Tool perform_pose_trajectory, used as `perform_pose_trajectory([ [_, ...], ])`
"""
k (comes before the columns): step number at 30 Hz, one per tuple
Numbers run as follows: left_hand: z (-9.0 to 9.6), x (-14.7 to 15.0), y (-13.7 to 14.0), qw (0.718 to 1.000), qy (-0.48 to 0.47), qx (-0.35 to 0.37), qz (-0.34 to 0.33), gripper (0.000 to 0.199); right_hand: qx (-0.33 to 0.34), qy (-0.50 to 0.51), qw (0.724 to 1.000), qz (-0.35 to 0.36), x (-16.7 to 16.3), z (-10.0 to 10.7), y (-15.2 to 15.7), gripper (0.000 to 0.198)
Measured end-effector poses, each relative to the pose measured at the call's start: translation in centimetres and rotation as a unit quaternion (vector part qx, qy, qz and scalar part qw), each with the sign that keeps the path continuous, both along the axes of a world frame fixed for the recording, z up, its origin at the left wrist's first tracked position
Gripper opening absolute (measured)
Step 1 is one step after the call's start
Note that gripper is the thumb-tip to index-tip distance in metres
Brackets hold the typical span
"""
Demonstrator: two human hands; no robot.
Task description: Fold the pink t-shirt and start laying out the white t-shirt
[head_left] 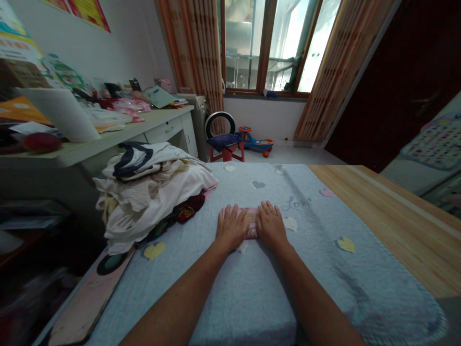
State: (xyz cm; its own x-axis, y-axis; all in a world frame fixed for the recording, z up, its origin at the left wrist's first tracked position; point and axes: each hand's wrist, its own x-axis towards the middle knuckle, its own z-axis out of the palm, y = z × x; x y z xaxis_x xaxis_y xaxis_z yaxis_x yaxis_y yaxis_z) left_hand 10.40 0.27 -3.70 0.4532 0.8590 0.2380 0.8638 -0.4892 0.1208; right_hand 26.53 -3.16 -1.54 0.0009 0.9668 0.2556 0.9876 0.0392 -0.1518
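Observation:
My left hand lies flat, fingers stretched forward, on the left part of a small pink folded piece, apparently cloth. On its right part rests my right hand, palm down with the fingers extended. Between the hands a strip shows with a pale yellowish patch and a speckled lower part; the rest is covered by my hands. Beneath it spreads a light blue blanket with heart patches and the word "Love".
A heap of crumpled clothes sits left, above dark red patterned fabric. A pink board-like object lies at the left edge. Bare wood borders the blanket on the right. Beyond are a cluttered desk and red stool.

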Motion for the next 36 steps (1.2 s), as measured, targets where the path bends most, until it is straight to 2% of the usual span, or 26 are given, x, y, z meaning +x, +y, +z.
perform_pose_trajectory([
  [3, 0.3, -0.1, -0.3, 1.0, 0.014, 0.011, -0.016, 0.051, -0.015, 0.008, 0.997, 0.072, -0.7, -0.4, 0.2, 0.048],
  [5, 0.5, -0.1, -0.4, 0.999, 0.027, 0.012, -0.023, 0.051, -0.041, 0.004, 0.995, 0.093, -1.0, -0.7, 0.2, 0.05],
  [9, 0.8, 0.0, -0.5, 0.999, 0.044, -0.005, 0.002, 0.053, -0.076, -0.008, 0.994, 0.077, -0.8, -0.8, 0.2, 0.055],
  [15, 0.7, 0.3, -0.4, 0.998, 0.039, -0.027, 0.047, 0.057, -0.084, -0.02, 0.995, 0.039, 0.1, -0.6, 0.2, 0.063],
  [18, 0.8, 0.3, -0.3, 0.999, 0.036, 0.001, 0.03, 0.056, -0.083, -0.03, 0.996, 0.034, 0.3, -0.7, 0.2, 0.062],
  [21, 0.8, 0.4, 0.0, 0.998, 0.031, 0.035, -0.039, 0.051, -0.077, -0.039, 0.996, 0.032, 0.3, -0.9, 0.2, 0.059],
  [25, 0.4, 0.6, 0.7, 0.993, 0.039, 0.001, -0.116, 0.049, -0.071, -0.045, 0.996, 0.028, 0.2, -1.2, 0.3, 0.057],
  [31, 0.1, 0.3, 0.8, 0.993, 0.038, 0.008, -0.114, 0.052, -0.066, -0.045, 0.996, 0.03, 0.3, -1.2, 0.3, 0.056],
  [36, 0.2, 0.1, 0.4, 0.998, 0.034, 0.004, -0.053, 0.058, -0.072, -0.034, 0.996, 0.037, 1.0, -1.1, 0.4, 0.056],
])
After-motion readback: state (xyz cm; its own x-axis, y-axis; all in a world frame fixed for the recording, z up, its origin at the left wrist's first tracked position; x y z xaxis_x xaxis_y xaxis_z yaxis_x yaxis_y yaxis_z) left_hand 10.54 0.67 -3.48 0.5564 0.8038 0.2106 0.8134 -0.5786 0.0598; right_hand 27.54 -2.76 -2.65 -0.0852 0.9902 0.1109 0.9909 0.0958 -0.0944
